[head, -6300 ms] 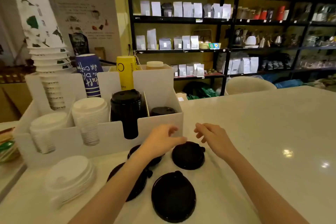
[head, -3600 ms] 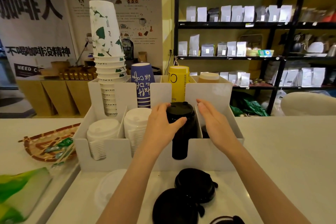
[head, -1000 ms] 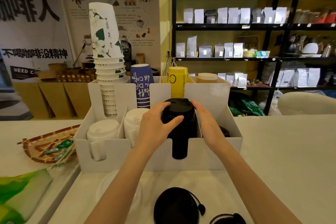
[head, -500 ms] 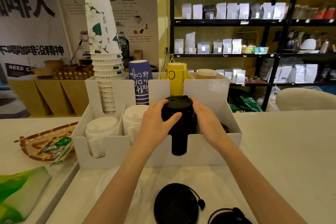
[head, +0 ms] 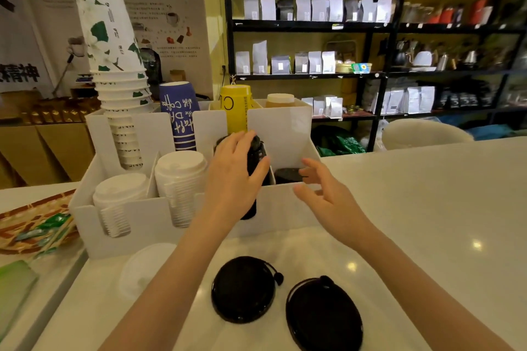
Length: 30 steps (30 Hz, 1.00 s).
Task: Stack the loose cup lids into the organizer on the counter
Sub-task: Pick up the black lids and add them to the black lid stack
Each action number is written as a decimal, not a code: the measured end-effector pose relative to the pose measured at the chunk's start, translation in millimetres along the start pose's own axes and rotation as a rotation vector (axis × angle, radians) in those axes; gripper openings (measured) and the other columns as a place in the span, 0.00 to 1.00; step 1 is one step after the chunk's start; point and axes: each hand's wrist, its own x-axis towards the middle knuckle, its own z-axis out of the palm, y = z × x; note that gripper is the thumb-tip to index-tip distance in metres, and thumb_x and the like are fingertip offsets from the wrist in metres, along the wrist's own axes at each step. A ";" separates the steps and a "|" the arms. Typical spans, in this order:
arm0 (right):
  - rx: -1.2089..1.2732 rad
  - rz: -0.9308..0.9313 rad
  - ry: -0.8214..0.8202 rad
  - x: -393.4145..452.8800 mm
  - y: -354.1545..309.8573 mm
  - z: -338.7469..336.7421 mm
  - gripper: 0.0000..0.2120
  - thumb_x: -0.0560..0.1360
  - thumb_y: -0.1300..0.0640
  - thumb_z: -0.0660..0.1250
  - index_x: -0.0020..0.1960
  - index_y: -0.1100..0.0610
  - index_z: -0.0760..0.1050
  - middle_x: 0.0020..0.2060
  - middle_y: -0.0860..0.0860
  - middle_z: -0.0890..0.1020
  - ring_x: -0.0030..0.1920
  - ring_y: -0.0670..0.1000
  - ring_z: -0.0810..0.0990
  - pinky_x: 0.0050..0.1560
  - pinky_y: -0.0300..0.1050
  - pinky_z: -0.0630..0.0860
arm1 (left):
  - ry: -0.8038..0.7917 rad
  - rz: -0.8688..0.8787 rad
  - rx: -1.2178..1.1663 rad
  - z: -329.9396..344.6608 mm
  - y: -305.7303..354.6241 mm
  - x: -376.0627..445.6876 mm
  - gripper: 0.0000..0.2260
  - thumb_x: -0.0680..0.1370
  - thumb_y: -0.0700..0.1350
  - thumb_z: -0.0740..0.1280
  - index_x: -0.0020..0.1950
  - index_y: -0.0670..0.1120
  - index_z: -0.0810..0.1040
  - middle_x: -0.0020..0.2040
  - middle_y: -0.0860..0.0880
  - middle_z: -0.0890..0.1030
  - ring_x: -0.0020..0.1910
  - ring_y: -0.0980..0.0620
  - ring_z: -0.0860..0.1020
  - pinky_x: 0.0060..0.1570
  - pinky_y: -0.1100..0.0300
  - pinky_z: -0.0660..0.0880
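Note:
A white organizer [head: 285,205] stands on the counter with several compartments. My left hand [head: 233,177] rests on the tall stack of black lids [head: 256,157] in its third front slot, fingers wrapped over the top and side. My right hand [head: 325,196] hovers open just right of that slot, in front of the short black lid stack [head: 286,175] in the rightmost slot. Two loose black lids [head: 243,289] [head: 323,313] lie on the counter in front of the organizer. A pile of clear-white lids [head: 142,268] lies at the front left.
White lid stacks [head: 181,177] [head: 118,196] fill the left slots. Paper cup stacks [head: 114,65] [head: 178,117] [head: 235,107] stand in the back row. A woven tray [head: 25,222] with packets sits at the left. The white counter [head: 427,208] extends to the right.
My right hand has come off the tall black lid stack and moved right and down, fingers spread. My left hand stays on the stack. The view has tilted down slightly.

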 end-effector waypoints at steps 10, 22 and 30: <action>-0.170 0.100 -0.060 -97.5 32.5 -23.3 0.26 0.75 0.47 0.60 0.70 0.44 0.55 0.64 0.44 0.70 0.62 0.43 0.69 0.62 0.40 0.65 | -0.389 0.046 -0.072 23.1 13.8 -58.4 0.21 0.76 0.53 0.60 0.68 0.52 0.64 0.69 0.50 0.69 0.68 0.53 0.65 0.66 0.57 0.61; -0.206 0.212 -0.239 -156.2 37.8 -21.4 0.36 0.68 0.40 0.65 0.71 0.43 0.53 0.68 0.42 0.65 0.66 0.41 0.63 0.62 0.38 0.61 | -0.785 0.249 0.128 17.7 12.0 -125.1 0.39 0.62 0.76 0.50 0.66 0.54 0.66 0.67 0.54 0.71 0.66 0.56 0.66 0.62 0.62 0.58; -0.304 0.125 -0.253 -153.4 42.7 -18.0 0.32 0.65 0.34 0.62 0.65 0.44 0.64 0.61 0.40 0.72 0.61 0.42 0.66 0.63 0.42 0.66 | -0.705 0.429 0.193 17.7 10.1 -131.2 0.37 0.62 0.73 0.59 0.60 0.49 0.72 0.54 0.51 0.78 0.55 0.52 0.74 0.58 0.59 0.64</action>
